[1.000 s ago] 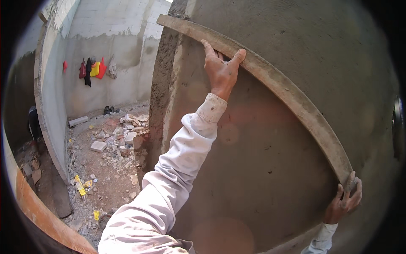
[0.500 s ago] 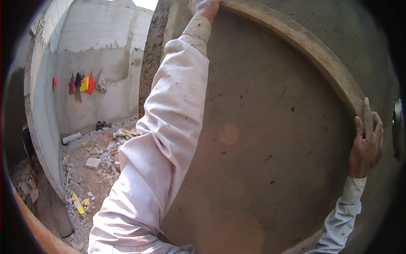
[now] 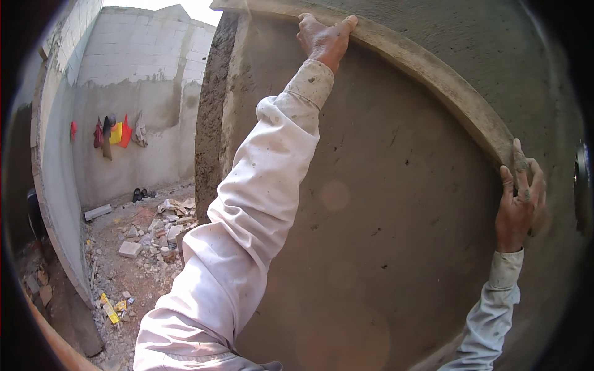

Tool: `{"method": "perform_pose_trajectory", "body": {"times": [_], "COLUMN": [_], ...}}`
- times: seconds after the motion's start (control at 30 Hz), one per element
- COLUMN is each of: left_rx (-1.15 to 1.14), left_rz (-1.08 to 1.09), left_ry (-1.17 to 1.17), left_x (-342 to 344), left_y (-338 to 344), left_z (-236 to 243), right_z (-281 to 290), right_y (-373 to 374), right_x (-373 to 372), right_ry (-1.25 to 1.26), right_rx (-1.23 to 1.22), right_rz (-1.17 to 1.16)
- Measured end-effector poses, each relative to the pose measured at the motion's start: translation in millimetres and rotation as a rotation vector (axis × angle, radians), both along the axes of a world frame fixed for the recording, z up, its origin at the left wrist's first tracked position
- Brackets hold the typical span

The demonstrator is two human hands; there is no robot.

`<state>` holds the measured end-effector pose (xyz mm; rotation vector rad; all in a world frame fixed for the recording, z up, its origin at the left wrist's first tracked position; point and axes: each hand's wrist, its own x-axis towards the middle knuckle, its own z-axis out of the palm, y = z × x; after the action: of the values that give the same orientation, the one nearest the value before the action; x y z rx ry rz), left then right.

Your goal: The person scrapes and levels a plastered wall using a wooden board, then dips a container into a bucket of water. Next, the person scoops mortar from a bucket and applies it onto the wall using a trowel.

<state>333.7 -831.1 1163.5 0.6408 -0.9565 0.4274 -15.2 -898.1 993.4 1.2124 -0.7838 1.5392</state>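
Across the top of my feed, a long pale bar (image 3: 427,65) lies against the grey plastered wall (image 3: 371,247). Its long axis slopes from upper left down to the right, bowed by my lens, one end reaching the wall's rough left edge (image 3: 212,117). The left hand (image 3: 325,42) grips the lower side, thumb and forefinger spread, other fingers hidden from me; the right hand (image 3: 518,204) clasps the lower end between thumb and fingers. I judge coverage well advanced: plaster spans both sides, yet small dark pits suggest the finish is incomplete.
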Motion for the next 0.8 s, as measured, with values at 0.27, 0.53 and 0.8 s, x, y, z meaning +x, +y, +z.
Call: {"method": "perform_pose_trajectory", "body": {"times": [0.27,0.53,0.8], "left_rx": [-0.046,0.014,0.010], "left_rz": [0.227,0.256,0.172], "left_ry": [-0.088,-0.195,-0.211], "left_x": [19.3,21.0,-14.1], "left_y": [-4.0,-28.8,-26.1], "left_z": [91.8,121.9,110.0], "right_z": [55.9,56.2,46.1], "right_y": [6.2,-3.3,-24.6], "right_x": [39.5,34.7,1.6], "right_ry": [-0.092,-0.145,-0.194], "right_rx": [-0.030,0.022,0.083], "right_rz": [0.014,-0.047,-0.023]}}
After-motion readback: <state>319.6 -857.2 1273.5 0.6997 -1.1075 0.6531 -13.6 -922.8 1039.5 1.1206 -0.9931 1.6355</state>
